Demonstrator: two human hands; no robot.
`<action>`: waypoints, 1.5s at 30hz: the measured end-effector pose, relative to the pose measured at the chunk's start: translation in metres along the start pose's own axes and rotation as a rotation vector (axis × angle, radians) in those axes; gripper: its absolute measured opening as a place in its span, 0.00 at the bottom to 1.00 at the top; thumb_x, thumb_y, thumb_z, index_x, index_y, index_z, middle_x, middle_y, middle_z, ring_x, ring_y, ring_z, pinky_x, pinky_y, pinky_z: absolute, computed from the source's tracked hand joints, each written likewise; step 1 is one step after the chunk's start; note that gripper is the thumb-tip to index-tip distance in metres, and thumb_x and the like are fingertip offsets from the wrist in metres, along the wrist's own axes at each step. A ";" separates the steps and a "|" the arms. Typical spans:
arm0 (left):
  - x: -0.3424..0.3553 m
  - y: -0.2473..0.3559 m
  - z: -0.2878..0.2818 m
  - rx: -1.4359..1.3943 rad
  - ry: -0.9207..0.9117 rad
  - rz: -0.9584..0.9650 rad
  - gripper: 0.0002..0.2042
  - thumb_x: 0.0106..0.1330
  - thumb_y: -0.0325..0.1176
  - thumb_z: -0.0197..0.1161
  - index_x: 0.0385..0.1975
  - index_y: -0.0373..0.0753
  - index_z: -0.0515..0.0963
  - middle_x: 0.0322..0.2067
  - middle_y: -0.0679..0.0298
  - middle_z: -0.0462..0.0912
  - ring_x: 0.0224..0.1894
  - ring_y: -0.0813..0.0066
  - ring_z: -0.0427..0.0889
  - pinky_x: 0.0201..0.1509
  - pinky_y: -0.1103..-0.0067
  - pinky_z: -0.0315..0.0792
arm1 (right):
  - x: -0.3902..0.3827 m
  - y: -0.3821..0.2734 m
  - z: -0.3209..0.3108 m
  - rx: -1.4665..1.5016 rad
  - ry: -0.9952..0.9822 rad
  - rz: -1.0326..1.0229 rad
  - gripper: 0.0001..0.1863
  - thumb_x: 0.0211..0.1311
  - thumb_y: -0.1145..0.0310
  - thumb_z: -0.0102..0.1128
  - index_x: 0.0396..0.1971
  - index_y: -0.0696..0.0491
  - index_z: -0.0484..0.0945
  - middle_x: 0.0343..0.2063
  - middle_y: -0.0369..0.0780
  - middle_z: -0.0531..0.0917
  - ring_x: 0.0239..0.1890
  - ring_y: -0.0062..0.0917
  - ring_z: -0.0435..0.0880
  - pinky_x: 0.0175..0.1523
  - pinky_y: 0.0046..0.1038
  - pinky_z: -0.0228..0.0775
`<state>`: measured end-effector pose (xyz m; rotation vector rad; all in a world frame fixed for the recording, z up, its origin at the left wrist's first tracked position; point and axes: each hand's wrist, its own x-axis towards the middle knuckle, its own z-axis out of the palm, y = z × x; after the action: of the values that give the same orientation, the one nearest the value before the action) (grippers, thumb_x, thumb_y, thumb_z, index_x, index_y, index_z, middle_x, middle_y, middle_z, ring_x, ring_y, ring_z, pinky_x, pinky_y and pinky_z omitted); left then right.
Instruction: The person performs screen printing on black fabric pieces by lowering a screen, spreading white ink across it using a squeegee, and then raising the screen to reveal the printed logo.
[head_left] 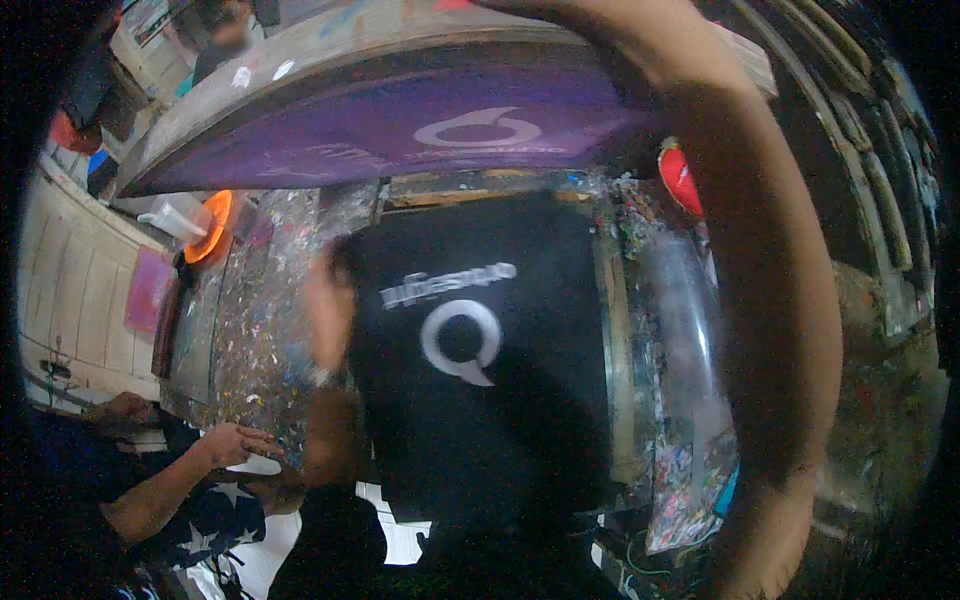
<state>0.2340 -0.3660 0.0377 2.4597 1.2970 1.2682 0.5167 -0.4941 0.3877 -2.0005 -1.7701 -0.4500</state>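
Observation:
A black cloth piece (540, 420) lies on the work board before me, bearing a white ring-shaped mark and a line of white lettering. My left hand (330, 310), blurred by motion, is closed at the cloth's upper left edge, and the print nearby is smeared too. Above it a screen-printing frame (350, 130) with purple mesh stands tilted up, with a matching ring design in the mesh. My right arm reaches up along the right side. My right hand (620, 25) is at the frame's far edge, its fingers partly cut off by the picture's top.
A paint-spattered table (260, 330) spreads to the left, with an orange container (210, 228) on it. A red round thing (680, 180) sits beyond the cloth's right side. Another person's hand (235, 445) is at lower left. Frames (870, 150) are stacked at right.

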 end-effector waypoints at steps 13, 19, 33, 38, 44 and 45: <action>-0.075 0.094 -0.140 0.118 -0.162 0.112 0.25 0.67 0.43 0.61 0.62 0.41 0.69 0.60 0.52 0.67 0.64 0.51 0.63 0.65 0.58 0.58 | 0.010 -0.013 -0.005 0.029 -0.012 0.004 0.36 0.59 0.37 0.52 0.42 0.60 0.84 0.46 0.54 0.83 0.52 0.49 0.81 0.57 0.41 0.71; -0.179 0.175 -0.013 0.082 -0.969 0.349 0.40 0.63 0.62 0.57 0.73 0.54 0.54 0.75 0.55 0.43 0.76 0.45 0.40 0.72 0.41 0.37 | 0.030 0.005 -0.006 0.039 -0.087 0.045 0.37 0.58 0.37 0.52 0.43 0.60 0.84 0.47 0.54 0.82 0.52 0.48 0.81 0.57 0.41 0.72; -0.122 0.179 -0.071 -0.534 -0.595 -0.011 0.37 0.66 0.46 0.62 0.72 0.43 0.53 0.72 0.48 0.50 0.69 0.48 0.61 0.68 0.55 0.59 | -0.044 -0.033 0.022 -0.062 0.156 0.088 0.27 0.54 0.39 0.60 0.27 0.52 0.81 0.21 0.43 0.83 0.28 0.41 0.84 0.38 0.48 0.70; -0.127 0.163 -0.130 -1.259 0.016 -0.714 0.24 0.73 0.29 0.50 0.66 0.34 0.53 0.55 0.47 0.70 0.50 0.58 0.80 0.52 0.64 0.81 | -0.206 -0.058 0.097 0.041 0.295 -0.177 0.23 0.55 0.44 0.64 0.35 0.51 0.79 0.28 0.42 0.81 0.36 0.41 0.82 0.46 0.47 0.67; -0.189 0.110 -0.128 -1.082 -0.691 -1.126 0.16 0.72 0.39 0.58 0.48 0.31 0.68 0.37 0.50 0.81 0.35 0.64 0.85 0.44 0.69 0.81 | -0.295 0.003 0.147 0.120 -0.481 0.036 0.18 0.55 0.55 0.68 0.35 0.52 0.74 0.32 0.44 0.81 0.40 0.43 0.81 0.50 0.49 0.64; -0.184 0.104 -0.133 -0.870 -0.882 -1.013 0.16 0.70 0.39 0.60 0.45 0.32 0.69 0.34 0.51 0.82 0.32 0.64 0.85 0.45 0.69 0.80 | -0.298 0.009 0.150 0.194 -0.438 0.041 0.18 0.54 0.56 0.68 0.34 0.52 0.74 0.31 0.44 0.82 0.39 0.44 0.81 0.48 0.49 0.66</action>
<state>0.1530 -0.6018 0.0523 1.1471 1.0734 0.2601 0.4803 -0.6706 0.1072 -2.1008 -1.9249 0.1857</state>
